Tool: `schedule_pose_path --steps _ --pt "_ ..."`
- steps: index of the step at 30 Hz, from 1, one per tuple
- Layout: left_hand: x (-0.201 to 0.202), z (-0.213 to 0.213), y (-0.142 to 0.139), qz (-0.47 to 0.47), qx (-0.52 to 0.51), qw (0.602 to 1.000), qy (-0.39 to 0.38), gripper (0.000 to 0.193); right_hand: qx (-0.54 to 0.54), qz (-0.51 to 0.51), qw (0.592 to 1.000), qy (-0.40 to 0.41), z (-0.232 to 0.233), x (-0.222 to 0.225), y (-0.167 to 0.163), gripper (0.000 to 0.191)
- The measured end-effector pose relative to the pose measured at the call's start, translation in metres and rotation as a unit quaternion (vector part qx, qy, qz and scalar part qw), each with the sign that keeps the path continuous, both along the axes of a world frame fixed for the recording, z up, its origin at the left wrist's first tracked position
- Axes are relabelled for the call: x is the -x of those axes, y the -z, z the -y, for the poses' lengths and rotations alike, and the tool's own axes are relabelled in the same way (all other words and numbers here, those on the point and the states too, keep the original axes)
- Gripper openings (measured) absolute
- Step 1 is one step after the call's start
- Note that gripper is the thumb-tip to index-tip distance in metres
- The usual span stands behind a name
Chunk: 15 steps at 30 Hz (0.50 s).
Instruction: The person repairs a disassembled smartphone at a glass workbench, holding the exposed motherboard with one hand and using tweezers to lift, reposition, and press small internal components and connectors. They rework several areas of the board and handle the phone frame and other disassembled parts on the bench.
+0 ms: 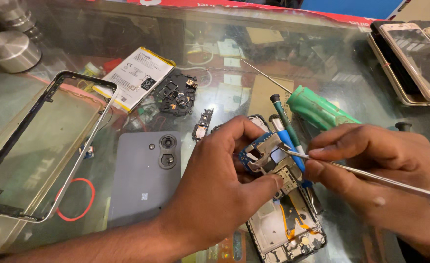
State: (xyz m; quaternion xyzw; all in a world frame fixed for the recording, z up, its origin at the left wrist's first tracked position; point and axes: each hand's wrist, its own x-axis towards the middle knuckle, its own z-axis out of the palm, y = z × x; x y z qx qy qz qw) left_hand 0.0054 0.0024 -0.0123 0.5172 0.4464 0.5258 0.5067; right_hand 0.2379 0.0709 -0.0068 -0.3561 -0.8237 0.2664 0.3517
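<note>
Head view: left hand [215, 187] grips the blue phone circuit board [266, 158]; right hand [375, 168] pinches thin steel tweezers [371, 176], best kept shallow over the glass desk's [322, 73] near edge.

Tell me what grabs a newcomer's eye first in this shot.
Centre frame, the left hand pinches a blue circuit board over an opened phone chassis, while the right hand brings metal tweezers to the board. To the left on the glass counter lie a grey back cover, an empty phone frame and a white battery.
</note>
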Motion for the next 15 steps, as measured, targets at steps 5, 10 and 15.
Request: schedule_pose_path --steps 5,10,15 --pt "0.002 0.003 -0.003 0.012 0.001 1.000 0.028 0.055 -0.037 0.063 0.996 0.046 0.010 0.008 -0.010 0.016" --pt "0.002 0.000 -0.006 0.023 0.040 0.999 0.019 0.051 -0.250 0.084 0.964 -0.044 0.012 0.026 -0.019 0.021" --pt "0.000 0.000 -0.006 0.050 0.034 0.998 0.012 0.052 -0.324 0.119 0.936 -0.069 0.011 0.022 -0.018 0.025"
